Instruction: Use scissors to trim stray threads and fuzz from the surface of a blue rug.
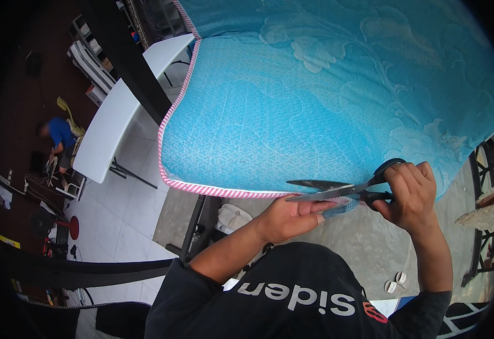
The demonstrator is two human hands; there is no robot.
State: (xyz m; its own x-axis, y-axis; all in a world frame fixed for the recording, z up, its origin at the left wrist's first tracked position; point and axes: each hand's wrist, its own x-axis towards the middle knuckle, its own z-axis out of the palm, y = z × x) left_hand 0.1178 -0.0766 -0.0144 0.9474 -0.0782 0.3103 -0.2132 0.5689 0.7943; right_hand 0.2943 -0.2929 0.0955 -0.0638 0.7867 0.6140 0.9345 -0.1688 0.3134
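A large pair of scissors [357, 186] with black handles is gripped in my right hand [412, 197]. Its blades are spread apart and point left over the near edge of a blue quilted mattress [247, 131]. Pink-and-white striped edging [221, 188] runs along the mattress's left and near sides. My left hand [295, 218] is at that near edge, under the lower blade, palm turned up and thumb extended. Beside its fingertips hangs a short blue fabric strip [342, 208]; whether the fingers pinch it is hidden.
White folding tables [107, 131] stand to the left beyond a dark post [124, 55]. Further left a person in a blue shirt [60, 131] sits bent over. Light-coloured shoes [232, 218] lie below the mattress edge. A dark metal rack [482, 169] stands at right.
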